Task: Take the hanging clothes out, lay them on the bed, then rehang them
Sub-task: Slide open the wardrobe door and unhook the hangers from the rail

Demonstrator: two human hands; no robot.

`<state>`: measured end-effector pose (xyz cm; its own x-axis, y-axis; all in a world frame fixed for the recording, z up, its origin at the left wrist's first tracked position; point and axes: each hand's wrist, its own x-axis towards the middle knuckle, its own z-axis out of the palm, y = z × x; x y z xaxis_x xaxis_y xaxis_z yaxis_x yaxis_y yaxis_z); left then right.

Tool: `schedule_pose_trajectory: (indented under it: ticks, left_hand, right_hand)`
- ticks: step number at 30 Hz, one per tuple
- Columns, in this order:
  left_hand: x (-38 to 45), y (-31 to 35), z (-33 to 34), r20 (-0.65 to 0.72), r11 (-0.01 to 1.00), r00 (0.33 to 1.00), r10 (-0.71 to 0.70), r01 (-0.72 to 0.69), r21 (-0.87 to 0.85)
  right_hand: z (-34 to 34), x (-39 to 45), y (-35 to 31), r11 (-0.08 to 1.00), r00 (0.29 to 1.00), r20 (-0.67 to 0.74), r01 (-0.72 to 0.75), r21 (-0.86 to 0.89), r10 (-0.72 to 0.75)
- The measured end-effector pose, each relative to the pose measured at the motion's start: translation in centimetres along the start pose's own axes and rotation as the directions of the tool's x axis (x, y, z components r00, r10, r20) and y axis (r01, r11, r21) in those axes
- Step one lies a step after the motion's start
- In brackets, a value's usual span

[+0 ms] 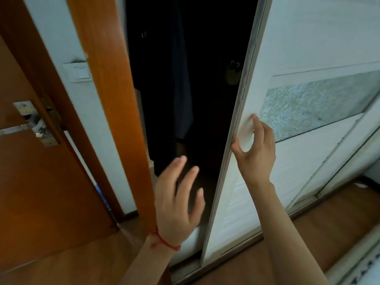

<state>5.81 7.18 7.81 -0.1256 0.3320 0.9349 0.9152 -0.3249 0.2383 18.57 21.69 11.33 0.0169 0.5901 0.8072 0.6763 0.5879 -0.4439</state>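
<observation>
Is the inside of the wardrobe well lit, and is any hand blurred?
Head view: the wardrobe inside is nearly black, so the hanging clothes barely show; the left hand is smeared by motion; the right hand on the sliding door is sharper.

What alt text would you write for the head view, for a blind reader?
The right hand grips the edge of a white sliding wardrobe door, partly open. The left hand, open and empty, hovers before the dark gap, where dark clothes hang. A brown wooden door stands at the left.
</observation>
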Motion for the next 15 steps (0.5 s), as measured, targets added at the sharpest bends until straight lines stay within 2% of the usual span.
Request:
schedule_pose_trajectory:
  ticks: [2, 3, 4, 6, 7, 9, 11, 15]
  left_hand:
    - [0.5, 0.9, 3.1, 0.170, 0.993, 0.985, -0.036, 0.053, -0.102]
    - [0.9, 1.3, 4.9, 0.254, 0.981, 0.962, -0.103, 0.141, -0.135]
    - [1.5, 1.6, 6.8, 0.356, 0.954, 0.914, -0.192, 0.259, -0.152]
    - [2.6, 2.4, 11.2, 0.575, 0.871, 0.755, -0.316, 0.471, -0.141]
    - [3.0, 2.7, 13.6, 0.641, 0.837, 0.691, -0.334, 0.530, -0.135]
    - [3.9, 3.2, 18.1, 0.701, 0.798, 0.631, -0.333, 0.585, -0.148]
    - [4.6, 3.7, 22.1, 0.716, 0.764, 0.627, -0.309, 0.612, -0.206]
    - [5.5, 5.1, 27.4, 0.652, 0.728, 0.681, -0.332, 0.625, -0.283]
  right_hand:
    - [-0.5, 0.9, 1.7, 1.000, 1.000, -0.002, -0.010, -0.020, 0.010]
    - [-0.7, 1.4, 2.6, 0.999, 1.000, -0.002, -0.012, -0.030, 0.012]
    - [-0.9, 1.8, 3.6, 0.999, 1.000, -0.002, -0.015, -0.036, 0.015]
    - [-1.2, 2.8, 5.6, 0.999, 0.999, 0.002, -0.034, -0.036, 0.034]
    - [-1.4, 3.2, 6.7, 0.998, 0.999, 0.002, -0.044, -0.035, 0.044]
    - [-1.6, 4.2, 8.8, 0.998, 0.999, 0.002, -0.051, -0.037, 0.051]
    - [-1.9, 5.2, 11.0, 0.998, 0.999, 0.018, -0.046, -0.038, 0.047]
    - [-2.3, 7.3, 14.5, 0.999, 0.999, 0.013, -0.040, -0.016, 0.041]
